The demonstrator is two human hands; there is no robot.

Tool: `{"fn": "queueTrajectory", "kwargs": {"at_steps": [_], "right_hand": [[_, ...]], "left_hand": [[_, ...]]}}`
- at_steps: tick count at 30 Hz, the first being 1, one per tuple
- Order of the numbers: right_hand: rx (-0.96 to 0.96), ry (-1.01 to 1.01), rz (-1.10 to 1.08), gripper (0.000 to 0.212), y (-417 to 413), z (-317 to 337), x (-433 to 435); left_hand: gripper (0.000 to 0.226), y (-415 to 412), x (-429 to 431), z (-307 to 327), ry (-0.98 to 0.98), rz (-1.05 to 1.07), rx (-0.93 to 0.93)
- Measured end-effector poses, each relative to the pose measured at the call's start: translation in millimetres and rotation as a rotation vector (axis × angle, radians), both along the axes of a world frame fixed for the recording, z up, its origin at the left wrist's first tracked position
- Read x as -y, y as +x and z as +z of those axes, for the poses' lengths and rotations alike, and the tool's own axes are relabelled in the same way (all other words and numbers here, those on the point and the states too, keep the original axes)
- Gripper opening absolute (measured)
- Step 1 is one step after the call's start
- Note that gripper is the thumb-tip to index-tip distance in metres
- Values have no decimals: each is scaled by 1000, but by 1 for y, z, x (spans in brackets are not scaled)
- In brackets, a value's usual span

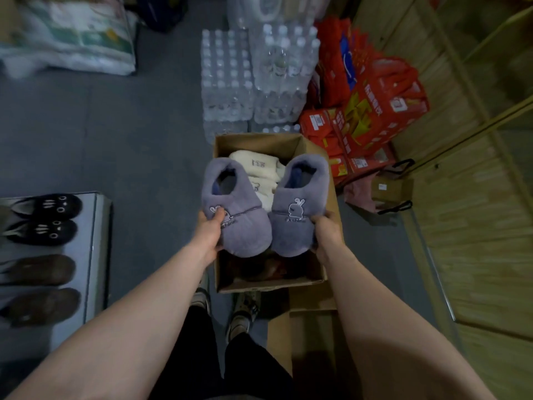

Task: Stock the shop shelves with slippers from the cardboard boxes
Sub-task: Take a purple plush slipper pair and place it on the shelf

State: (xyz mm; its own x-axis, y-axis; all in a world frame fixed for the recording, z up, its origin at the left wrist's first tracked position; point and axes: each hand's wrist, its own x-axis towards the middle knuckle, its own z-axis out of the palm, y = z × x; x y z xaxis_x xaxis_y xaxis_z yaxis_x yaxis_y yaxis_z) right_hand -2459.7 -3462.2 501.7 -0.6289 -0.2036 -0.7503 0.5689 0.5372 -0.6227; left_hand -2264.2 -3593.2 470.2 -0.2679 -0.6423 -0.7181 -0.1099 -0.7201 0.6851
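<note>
Lining the left shelf (95,255) are black slippers (46,219) and brown slippers (40,287). The left hand (209,235) grips one purple slipper (235,209), the right hand (328,235) grips the other purple slipper (298,203), both held over the open cardboard box (274,285) of cream slippers (259,167); bottled water (230,82) stands beyond, red cartons (372,111) far right.

No wording here reads clearly. The right-hand slipper (300,206), gripped by my right hand (327,235), bears a stitched rabbit outline over a short row of pale letters too small to make out. The left-hand slipper (236,209), gripped by my left hand (209,235), bears the same mark, partly under my thumb. Cream slippers (259,166) in the cardboard box (271,285) show dark printed marks, illegible. Red cartons (375,111) carry large yellow characters and white barcode stickers, all blurred.
</note>
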Motion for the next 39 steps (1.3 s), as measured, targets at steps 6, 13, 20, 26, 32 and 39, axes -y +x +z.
{"fn": "queueTrajectory", "kwargs": {"at_steps": [6,13,20,26,32,39], "right_hand": [[137,-331,6,33,6,23,16],[96,-389,263,99,20,37,21],[144,-412,241,79,56,49,15],[157,-481,281,69,114,58,-1],[173,-455,319,70,193,62,-39],[209,-446,354,65,292,62,-111]], "left_hand": [[35,19,-9,36,16,87,-150],[46,44,-18,67,-5,112,-238],[43,79,-36,90,-163,154,-233],[64,141,-61,84,-221,306,-254],[68,223,-112,78,-259,382,-273],[71,318,-196,65,-289,423,-309]]}}
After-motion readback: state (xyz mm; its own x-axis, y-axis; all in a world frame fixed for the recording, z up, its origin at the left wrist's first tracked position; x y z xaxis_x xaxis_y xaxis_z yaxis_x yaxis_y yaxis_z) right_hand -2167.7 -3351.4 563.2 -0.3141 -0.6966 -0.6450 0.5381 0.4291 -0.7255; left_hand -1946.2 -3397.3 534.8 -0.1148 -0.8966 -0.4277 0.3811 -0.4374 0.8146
